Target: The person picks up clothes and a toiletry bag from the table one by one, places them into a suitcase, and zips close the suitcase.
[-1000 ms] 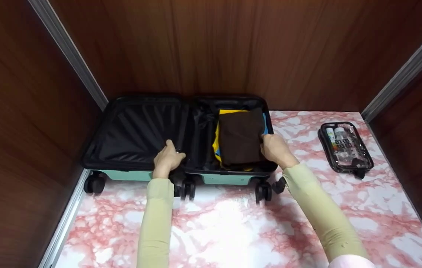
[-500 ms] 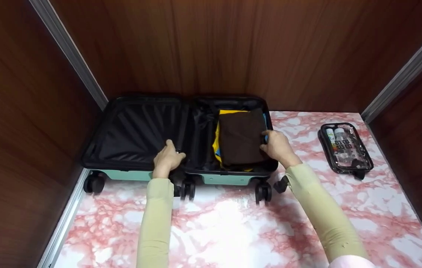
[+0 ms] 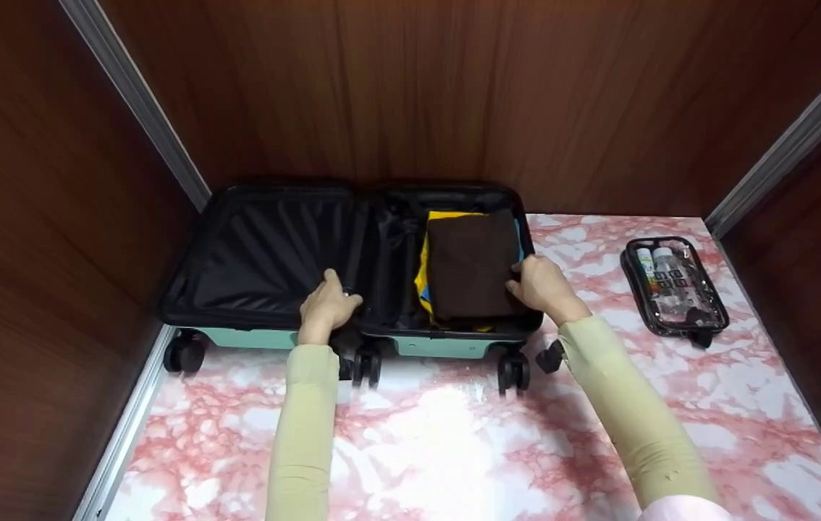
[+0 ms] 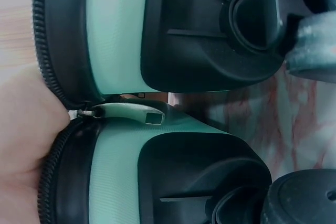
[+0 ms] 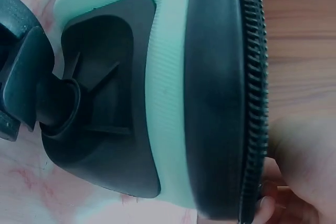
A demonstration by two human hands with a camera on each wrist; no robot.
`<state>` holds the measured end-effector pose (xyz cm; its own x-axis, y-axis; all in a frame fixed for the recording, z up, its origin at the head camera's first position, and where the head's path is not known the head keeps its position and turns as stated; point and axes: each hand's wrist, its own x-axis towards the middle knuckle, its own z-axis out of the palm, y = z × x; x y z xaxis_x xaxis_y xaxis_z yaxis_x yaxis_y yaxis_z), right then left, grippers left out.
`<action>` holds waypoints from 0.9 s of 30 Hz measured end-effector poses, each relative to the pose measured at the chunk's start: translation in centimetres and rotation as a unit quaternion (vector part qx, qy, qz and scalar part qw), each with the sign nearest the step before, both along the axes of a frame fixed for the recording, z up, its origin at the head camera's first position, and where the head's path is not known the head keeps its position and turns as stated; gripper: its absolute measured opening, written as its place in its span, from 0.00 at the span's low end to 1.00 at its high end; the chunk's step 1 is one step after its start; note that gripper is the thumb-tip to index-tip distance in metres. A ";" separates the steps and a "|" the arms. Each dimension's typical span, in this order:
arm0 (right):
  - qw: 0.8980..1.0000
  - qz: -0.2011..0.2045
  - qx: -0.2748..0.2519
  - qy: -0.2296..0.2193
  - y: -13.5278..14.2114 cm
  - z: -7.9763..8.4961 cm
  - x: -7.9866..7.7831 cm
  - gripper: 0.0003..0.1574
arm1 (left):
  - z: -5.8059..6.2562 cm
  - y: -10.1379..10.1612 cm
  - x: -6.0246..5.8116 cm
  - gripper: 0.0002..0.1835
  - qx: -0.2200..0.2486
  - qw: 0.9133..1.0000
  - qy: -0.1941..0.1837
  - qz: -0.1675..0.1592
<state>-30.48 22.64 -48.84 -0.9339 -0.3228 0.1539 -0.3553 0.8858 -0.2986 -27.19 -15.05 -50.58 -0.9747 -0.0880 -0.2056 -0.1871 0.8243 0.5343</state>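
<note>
A mint-green suitcase (image 3: 439,348) lies opened flat on the floor, both black-lined halves facing up. In its right half sits a folded dark brown cloth (image 3: 472,268) over yellow cloth (image 3: 421,278), with a strip of blue at its right side. My right hand (image 3: 544,288) reaches over the right rim and pinches the brown cloth's right edge; its fingertips are partly hidden. My left hand (image 3: 327,307) rests on the left half near the middle seam, index finger and thumb spread. The left wrist view shows that palm against the zipper (image 4: 44,40), beside a metal zipper slider (image 4: 86,113).
On the floor to the right lies a clear, black-edged pouch (image 3: 675,286) with bottles inside. Black wheels (image 3: 513,370) stick out from the suitcase's near side. A wood-grain wall (image 3: 425,94) stands close behind it, and another (image 3: 19,253) on the left.
My right hand has shifted slightly up and right along the rim. The brown cloth's right edge has spread rightward, covering more of the blue. My left hand stays in place.
</note>
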 end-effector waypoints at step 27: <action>0.971 -0.033 -0.224 0.073 4.8 -0.8 0.2 0.24 | 0.0 0.0 -0.1 0.44 0.005 1.000 0.000 -0.002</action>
<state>-30.31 27.40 -49.60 -0.9081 -0.1334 0.3970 -0.3696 0.7013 -0.6096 -27.25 -15.08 -50.57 -0.9750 -0.0812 -0.2067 -0.1833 0.8196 0.5429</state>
